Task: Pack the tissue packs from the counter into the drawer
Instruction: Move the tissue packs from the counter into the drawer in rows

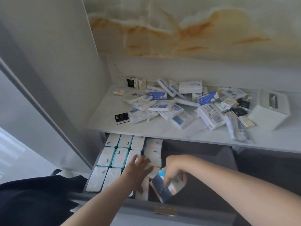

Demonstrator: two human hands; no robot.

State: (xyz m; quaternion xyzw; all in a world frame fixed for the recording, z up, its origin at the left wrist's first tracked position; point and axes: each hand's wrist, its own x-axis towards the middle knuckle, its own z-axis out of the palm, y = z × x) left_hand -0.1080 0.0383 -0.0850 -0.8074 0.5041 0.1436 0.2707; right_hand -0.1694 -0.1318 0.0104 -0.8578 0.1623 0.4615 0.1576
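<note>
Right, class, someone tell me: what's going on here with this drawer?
A person is packing tissue packs into an open grey drawer. The right hand grips a dark blue tissue pack just above the drawer, while the left hand rests flat on the rows of white packs filling its left side. A loose heap of mixed tissue packs lies on the white counter, beside a white square tissue box.

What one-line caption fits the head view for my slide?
Right hand holds a tissue pack over the open drawer, left hand rests on packed rows, loose packs cover the counter.
</note>
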